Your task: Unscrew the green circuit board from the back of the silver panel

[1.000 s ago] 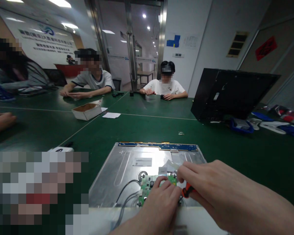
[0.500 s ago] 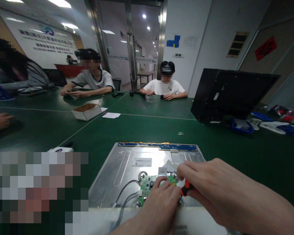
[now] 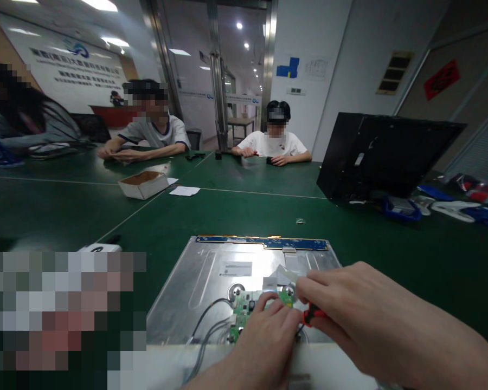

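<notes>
A silver metal monitor back panel lies flat on the green table in front of me. A small green circuit board sits on its near part, with grey wires running off to the left. My left hand rests on the board with fingers curled, pressing it down. My right hand is closed round a screwdriver with a red and black handle, held against the board's right end. A blue strip board runs along the panel's far edge.
A black monitor shell stands at the right, with blue and white tools beyond it. An open cardboard box and a paper sheet lie further back. Three people sit at the far side and left. A small screw lies loose.
Another person's hand at the left edge has withdrawn out of sight. My own hands and the screwdriver have barely shifted.
</notes>
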`<state>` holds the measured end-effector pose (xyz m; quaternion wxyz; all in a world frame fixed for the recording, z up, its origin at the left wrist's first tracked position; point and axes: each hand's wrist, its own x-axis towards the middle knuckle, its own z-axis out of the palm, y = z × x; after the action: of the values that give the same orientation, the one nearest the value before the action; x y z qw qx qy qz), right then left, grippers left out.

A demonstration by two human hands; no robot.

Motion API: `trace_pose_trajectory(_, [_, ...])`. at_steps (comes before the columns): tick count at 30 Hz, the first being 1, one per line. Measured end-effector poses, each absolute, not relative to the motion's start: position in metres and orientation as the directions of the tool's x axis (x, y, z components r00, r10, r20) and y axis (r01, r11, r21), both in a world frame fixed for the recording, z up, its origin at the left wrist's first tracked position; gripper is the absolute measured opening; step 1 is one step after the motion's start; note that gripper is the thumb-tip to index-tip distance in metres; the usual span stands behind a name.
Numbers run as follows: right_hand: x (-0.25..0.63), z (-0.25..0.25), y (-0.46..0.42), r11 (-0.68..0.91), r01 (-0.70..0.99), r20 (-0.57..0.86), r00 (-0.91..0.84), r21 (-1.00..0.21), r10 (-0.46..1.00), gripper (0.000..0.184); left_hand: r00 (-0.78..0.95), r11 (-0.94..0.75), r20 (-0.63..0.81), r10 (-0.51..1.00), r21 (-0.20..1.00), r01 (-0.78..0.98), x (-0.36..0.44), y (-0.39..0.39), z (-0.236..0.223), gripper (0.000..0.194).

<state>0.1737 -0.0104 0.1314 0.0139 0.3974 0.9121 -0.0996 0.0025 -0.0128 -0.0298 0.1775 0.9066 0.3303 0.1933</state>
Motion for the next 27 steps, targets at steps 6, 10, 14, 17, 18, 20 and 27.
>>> trace_pose_trajectory(6, [0.176,0.131,-0.011,0.648,0.736,-0.048,-0.667,-0.195,0.744,0.003,0.702,-0.715,0.242,0.67,0.465,0.522,0.003,-0.013,-0.03,0.043])
trace_pose_trajectory(10, [0.174,0.136,-0.013,0.654,0.716,-0.122,-0.692,-0.244,0.711,0.018,0.709,-0.708,0.219,0.671,0.473,0.524,0.002,-0.012,-0.027,0.043])
trace_pose_trajectory(14, [0.177,0.13,-0.009,0.669,0.715,-0.099,-0.695,-0.201,0.713,0.017,0.706,-0.712,0.228,0.67,0.467,0.525,0.002,-0.012,-0.028,0.039])
trace_pose_trajectory(17, [0.178,0.126,-0.009,0.649,0.73,-0.058,-0.673,-0.211,0.738,0.011,0.706,-0.712,0.224,0.671,0.459,0.531,0.002,-0.012,-0.03,0.04])
trace_pose_trajectory(18, [0.177,0.126,-0.01,0.641,0.738,-0.063,-0.665,-0.211,0.745,0.01,0.708,-0.712,0.222,0.67,0.46,0.53,0.002,-0.012,-0.03,0.042])
trace_pose_trajectory(20, [0.175,0.13,-0.013,0.634,0.743,-0.086,-0.661,-0.216,0.746,0.012,0.705,-0.71,0.226,0.672,0.466,0.528,0.002,-0.012,-0.031,0.049])
trace_pose_trajectory(27, [0.168,0.136,-0.016,0.681,0.714,-0.144,-0.7,-0.163,0.7,0.014,0.718,-0.722,0.227,0.658,0.461,0.516,0.002,-0.01,-0.035,0.053])
